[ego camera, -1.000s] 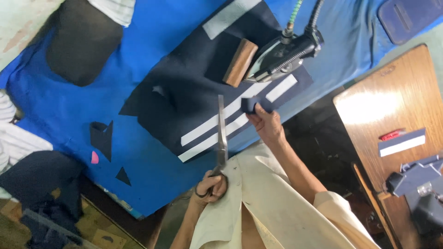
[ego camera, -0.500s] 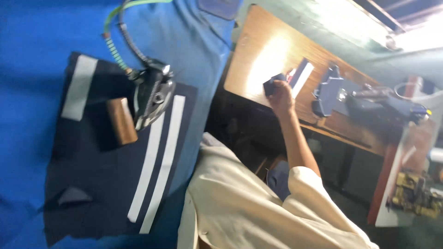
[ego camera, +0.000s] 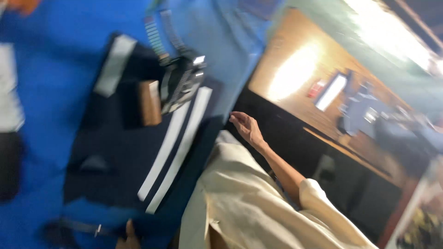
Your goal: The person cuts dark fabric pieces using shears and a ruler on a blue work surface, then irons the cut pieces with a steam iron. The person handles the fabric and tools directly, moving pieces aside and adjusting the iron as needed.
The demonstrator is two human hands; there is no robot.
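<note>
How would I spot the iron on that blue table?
Start at the blue table and find the dark cloth on it. The iron sits at that cloth's far edge, beside a small brown wooden block. It alone is dark metal with a striped cord trailing away.

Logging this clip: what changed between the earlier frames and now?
The right hand, which held a small dark piece out over the wooden table half a second ago, is back near the ironing surface, open and empty. The iron, white strips and dark fabric stayed put.
</note>
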